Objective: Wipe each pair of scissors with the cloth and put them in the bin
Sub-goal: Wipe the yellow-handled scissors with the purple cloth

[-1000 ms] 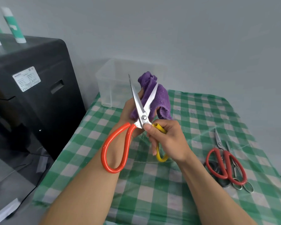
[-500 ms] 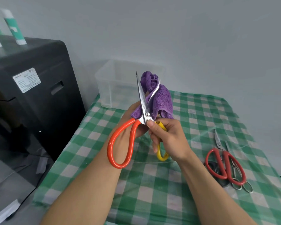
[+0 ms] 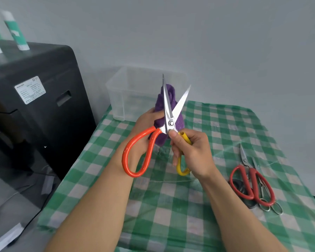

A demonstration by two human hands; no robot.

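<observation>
Above the middle of the table [image 3: 171,215], lifted clear of its green-checked cover, the orange-and-yellow scissors [image 3: 168,122] point up and away, their blades spread in a narrow V. The right hand [image 3: 193,151] grips the yellow handle, fingers curled round its loop and the thumb pressed just below the pivot screw. The orange handle hangs free in front of the left wrist. The left hand [image 3: 145,128] clutches the purple cloth [image 3: 164,102], which is bunched right behind the blades; whether it touches the steel cannot be told. Beyond the hands, the clear plastic bin [image 3: 120,99] sits at the table's far left corner. Near the right edge, red-handled scissors [image 3: 251,180] lie flat, blades toward the far edge, overlapping a dark-handled pair [image 3: 238,186] and a small all-metal pair [image 3: 269,204]. A black cabinet [image 3: 35,106] stands beside the table's left edge.
</observation>
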